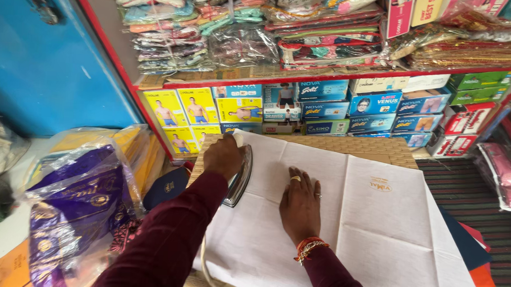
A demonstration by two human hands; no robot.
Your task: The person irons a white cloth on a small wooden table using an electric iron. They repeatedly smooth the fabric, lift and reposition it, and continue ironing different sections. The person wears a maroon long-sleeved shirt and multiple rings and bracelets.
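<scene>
Two hands on white cloth (372, 223) spread over woven tabletop (376, 150). Left hand (223, 155), fingers wrapped round handle of metal iron (239, 178), at cloth's 10 o'clock edge. Right hand (299, 203) at 3 o'clock of iron, just beside it, fingers flat and slightly spread, pressing cloth. Purple plastic-wrapped bundle (74, 210) at 9 o'clock. Shelf of boxed garments (326, 106) at 12 o'clock.

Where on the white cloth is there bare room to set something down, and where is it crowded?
The white cloth is bare from the right hand across to its right edge, down toward the near corner. Its left strip is crowded: the left hand grips the iron there. Left of that, the plastic-wrapped purple package fills the space.
</scene>
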